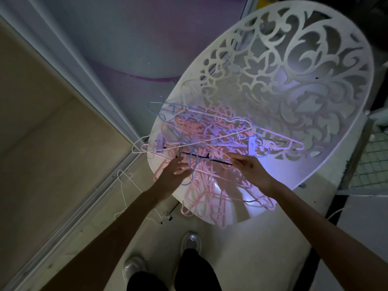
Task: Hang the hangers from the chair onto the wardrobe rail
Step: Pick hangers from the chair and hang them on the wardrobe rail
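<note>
On the chair (294, 101), hangers (210, 135) lie touching both hands' fingers (233, 158).

Chair (294, 66): top cut off by the frame's upper edge
Hangers (210, 139): tangled together, number not discernible
Forearms: cut off at the bottom edge

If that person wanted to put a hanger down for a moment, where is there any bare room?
The chair seat is crowded with the tangled hanger pile, under the left hand and right hand. Bare floor shows between chair and shoes. A white hanger already lies left of the chair.
</note>
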Tool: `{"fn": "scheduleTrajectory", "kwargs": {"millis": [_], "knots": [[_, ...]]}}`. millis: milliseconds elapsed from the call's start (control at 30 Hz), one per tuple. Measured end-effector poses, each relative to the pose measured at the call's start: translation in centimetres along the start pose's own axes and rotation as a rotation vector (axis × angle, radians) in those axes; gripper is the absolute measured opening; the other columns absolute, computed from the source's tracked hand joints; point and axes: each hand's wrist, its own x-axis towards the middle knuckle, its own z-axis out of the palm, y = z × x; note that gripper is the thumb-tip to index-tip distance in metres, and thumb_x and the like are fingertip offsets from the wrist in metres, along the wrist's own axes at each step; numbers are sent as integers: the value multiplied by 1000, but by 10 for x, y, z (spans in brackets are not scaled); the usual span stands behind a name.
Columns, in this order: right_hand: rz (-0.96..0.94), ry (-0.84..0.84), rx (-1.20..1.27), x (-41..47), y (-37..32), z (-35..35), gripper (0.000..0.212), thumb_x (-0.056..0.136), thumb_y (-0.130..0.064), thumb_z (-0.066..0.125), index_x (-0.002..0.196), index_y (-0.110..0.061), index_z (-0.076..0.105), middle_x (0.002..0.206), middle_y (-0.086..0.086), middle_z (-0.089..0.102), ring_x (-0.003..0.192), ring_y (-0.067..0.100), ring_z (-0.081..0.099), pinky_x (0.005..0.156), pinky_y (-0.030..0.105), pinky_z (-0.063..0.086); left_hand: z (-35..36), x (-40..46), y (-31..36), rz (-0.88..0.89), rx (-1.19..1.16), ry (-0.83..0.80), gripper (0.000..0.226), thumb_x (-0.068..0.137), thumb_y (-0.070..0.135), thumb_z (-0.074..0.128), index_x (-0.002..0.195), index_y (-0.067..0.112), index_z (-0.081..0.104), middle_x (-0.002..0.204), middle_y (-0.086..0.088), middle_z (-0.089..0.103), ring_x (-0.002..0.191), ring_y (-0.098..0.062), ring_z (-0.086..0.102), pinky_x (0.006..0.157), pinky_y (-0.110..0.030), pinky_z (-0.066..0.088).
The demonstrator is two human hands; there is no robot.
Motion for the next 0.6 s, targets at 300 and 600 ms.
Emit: {"fn": "scheduleTrajectory", "kwargs": {"millis": [300, 600], "knots": [[-17, -136, 34, -57, -39, 14, 33, 96, -7, 47, 127, -15, 53, 86, -18, 66, 59, -11, 50, 59, 3, 39, -44, -72, -35, -279, 11, 718, 58, 87, 58, 48, 88, 0, 58, 83, -21, 62, 76, -35, 60, 69, -33, 40], [40, -124, 194, -84, -66, 147, 31, 96, -14, 48, 126, -11, 57, 50, -15, 38, 40, -1, 27, 41, 11, 19, -155, -178, -140, -694, -653, 222, 69, 91, 63, 30, 122, 6, 54, 108, -9, 61, 100, -26, 55, 103, -38, 35]]}}
